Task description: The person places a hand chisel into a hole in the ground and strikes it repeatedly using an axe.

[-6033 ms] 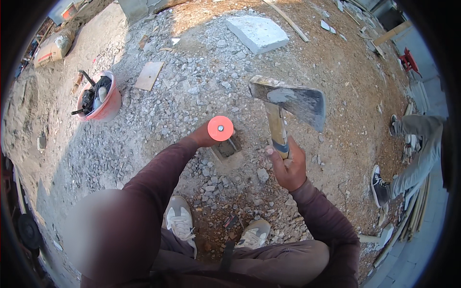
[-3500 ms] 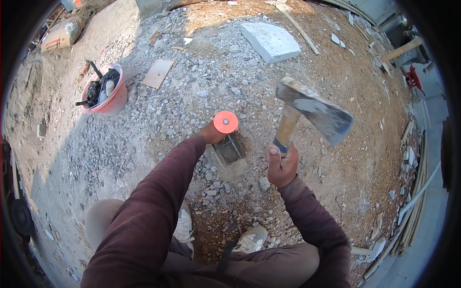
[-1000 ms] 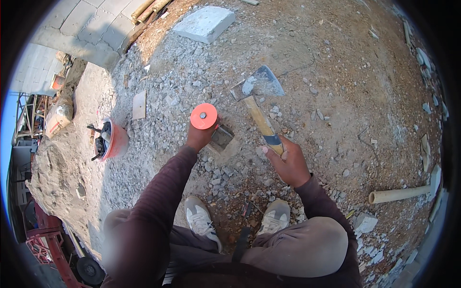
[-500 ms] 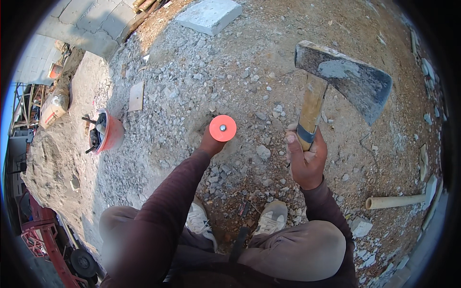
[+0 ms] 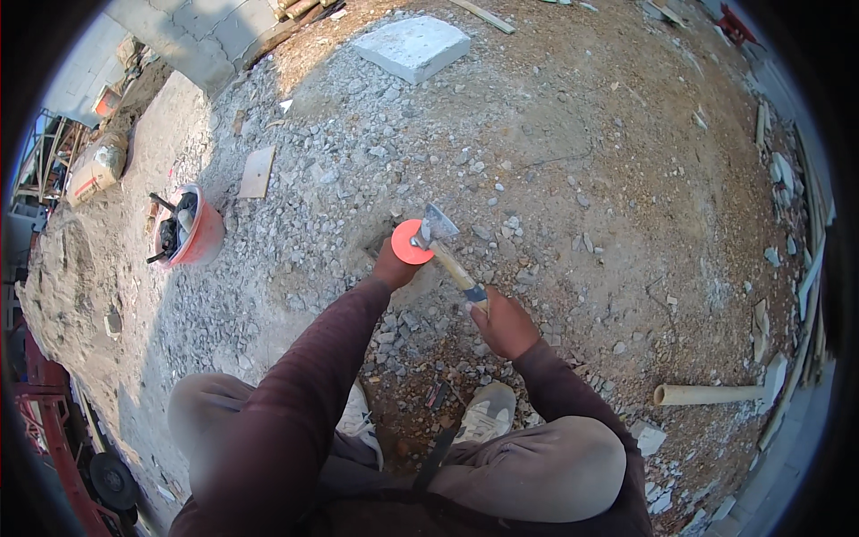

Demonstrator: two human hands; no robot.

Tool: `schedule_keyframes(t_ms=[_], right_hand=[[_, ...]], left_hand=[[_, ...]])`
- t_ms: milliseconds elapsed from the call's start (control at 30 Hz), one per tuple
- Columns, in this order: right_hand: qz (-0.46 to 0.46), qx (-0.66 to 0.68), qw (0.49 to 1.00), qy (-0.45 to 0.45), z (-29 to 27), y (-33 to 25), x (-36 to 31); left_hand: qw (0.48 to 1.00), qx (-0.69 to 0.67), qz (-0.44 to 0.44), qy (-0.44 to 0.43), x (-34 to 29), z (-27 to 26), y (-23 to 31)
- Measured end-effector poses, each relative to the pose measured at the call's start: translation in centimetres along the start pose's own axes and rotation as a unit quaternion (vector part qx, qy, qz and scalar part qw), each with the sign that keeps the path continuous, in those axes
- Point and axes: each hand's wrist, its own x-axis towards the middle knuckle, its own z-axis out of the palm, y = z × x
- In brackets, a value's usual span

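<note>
My left hand [image 5: 394, 267] is closed round a chisel, gripping it below its round orange hand guard [image 5: 408, 249]. The guard and my fist hide the shaft and tip. In my right hand [image 5: 508, 324] is the wooden handle of a hatchet [image 5: 458, 271], with a dark band near my grip. The hatchet's grey head lies over the right side of the guard, its back at the chisel's metal top and its blade pointing away to the upper right. Gravelly ground surrounds both hands.
A pinkish bucket [image 5: 208, 234] of tools stands on the left, near a flat board [image 5: 257, 172]. Ahead lies a white concrete slab [image 5: 413, 46]. A pale pipe [image 5: 707, 395] rests at the right. My shoes [image 5: 488, 412] are close below my hands.
My right hand has swung the hatchet down and to the left, from raised on the right onto the chisel's top. My left hand keeps its hold in nearly the same place.
</note>
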Motion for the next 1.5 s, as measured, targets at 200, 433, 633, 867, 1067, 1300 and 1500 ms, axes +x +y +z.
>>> schedule_keyframes(t_ms=[200,433,633,867,1067,1300,1500], right_hand=[[-0.163,0.248,0.925,0.237,-9.7,-5.9,-2.1],[-0.122,-0.009,0.978,0.168,0.8,1.4,-1.6],[-0.090,0.029,0.991,0.098,-5.1,-3.8,-2.0],[-0.208,0.132,0.918,0.311,-1.7,0.7,-2.5],[0.031,0.040,0.997,0.053,-0.2,1.1,-3.4],[-0.004,0.170,0.968,0.185,-3.1,0.7,-2.3],[-0.013,0.210,0.957,0.201,-4.5,-0.3,-2.4]], left_hand=[[0.998,0.029,-0.042,-0.027,-0.8,-0.3,-1.6],[0.998,0.035,-0.045,-0.028,0.0,1.3,-1.0],[0.994,0.065,0.048,0.076,-1.7,0.9,-2.9],[0.996,0.046,0.044,0.066,-0.8,2.3,-1.1],[0.997,-0.030,-0.020,0.066,-6.1,2.6,-0.8],[0.943,0.220,0.210,-0.136,-8.3,2.7,2.7],[0.994,0.005,-0.012,0.105,-4.3,-0.2,2.6]])
